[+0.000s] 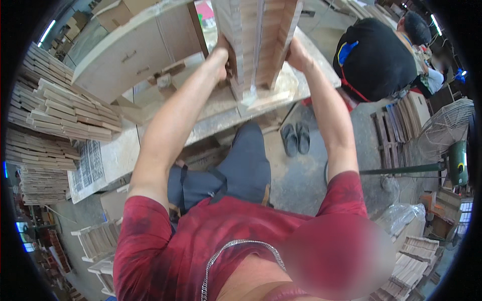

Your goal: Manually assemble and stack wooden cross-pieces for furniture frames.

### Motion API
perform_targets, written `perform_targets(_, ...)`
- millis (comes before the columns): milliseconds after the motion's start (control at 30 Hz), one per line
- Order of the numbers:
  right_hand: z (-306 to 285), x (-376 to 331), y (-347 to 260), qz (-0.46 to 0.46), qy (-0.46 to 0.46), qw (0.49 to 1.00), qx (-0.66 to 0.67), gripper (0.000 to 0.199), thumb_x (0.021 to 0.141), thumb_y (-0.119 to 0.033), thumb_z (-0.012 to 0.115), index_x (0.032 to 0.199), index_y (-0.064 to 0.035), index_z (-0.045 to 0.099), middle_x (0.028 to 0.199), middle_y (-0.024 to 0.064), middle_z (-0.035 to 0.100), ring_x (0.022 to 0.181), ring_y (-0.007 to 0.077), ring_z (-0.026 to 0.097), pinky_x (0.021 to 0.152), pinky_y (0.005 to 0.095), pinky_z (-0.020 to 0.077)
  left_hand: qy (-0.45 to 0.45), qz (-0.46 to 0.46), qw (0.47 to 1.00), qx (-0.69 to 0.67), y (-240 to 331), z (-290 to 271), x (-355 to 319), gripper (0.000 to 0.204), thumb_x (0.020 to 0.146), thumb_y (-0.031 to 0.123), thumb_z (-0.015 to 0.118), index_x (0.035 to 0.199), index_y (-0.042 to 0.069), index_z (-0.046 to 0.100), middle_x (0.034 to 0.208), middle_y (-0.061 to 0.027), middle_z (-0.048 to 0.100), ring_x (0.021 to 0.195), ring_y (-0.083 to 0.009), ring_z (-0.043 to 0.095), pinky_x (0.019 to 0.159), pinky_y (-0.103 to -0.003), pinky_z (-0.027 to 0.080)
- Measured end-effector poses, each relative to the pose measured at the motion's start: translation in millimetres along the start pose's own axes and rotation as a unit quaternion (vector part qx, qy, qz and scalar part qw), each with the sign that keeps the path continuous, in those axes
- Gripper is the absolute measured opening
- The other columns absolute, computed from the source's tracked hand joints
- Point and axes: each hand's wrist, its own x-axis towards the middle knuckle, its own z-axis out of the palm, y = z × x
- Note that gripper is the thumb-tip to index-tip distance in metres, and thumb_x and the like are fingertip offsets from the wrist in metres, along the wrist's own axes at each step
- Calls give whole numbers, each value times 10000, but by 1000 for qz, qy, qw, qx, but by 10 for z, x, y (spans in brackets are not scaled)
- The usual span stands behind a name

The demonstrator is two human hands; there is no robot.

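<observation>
A tall stack of thin wooden boards point(258, 40) stands upright on a dusty workbench point(221, 113) in front of me. My left hand point(221, 55) presses against its left side and my right hand point(296, 52) grips its right side, so both hands clamp the stack between them. My forearms reach up from the lower edge. The top of the stack runs out of view.
Piles of cut wooden slats point(65, 113) lie at the left. A wooden cabinet point(135, 50) stands behind the bench. A person in a black shirt point(376, 55) works at the upper right. A pair of sandals point(295, 138) rests on the floor, a fan point(447, 135) at the right.
</observation>
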Motion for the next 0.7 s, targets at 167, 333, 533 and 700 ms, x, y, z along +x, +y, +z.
perform_targets(167,62,-175,162,-70,-56,995,47,623,1044,-521,397,1534,-136,405,1513,38,495,1358,195,479,1108,433,401,-161,35,975,-149,-149,128,-181,1016,857,909,225,1531,174,417,1564,-126,431,1429,-345,388,1075,-721,284)
perform_targets(333,77,-127,136,12,-18,991,131,565,1035,-476,436,1481,-130,458,1476,41,523,1350,215,486,1103,433,401,-138,20,981,-138,-95,171,-306,1027,864,904,198,1552,163,376,1582,-147,398,1449,-360,357,1052,-768,245)
perform_targets(533,17,65,142,34,37,995,83,557,993,-597,437,1350,-197,586,1272,-28,622,1163,179,538,896,407,427,-115,23,981,-156,50,230,-325,942,902,839,275,1503,133,445,1517,-146,478,1378,-356,432,1056,-722,286)
perform_targets(700,-110,-13,129,72,-32,994,70,849,958,-742,373,1452,-63,497,1332,128,594,1283,264,490,1062,481,374,-119,16,984,-135,-85,132,-189,985,900,839,310,1542,93,352,1572,-230,362,1411,-390,379,1086,-691,284)
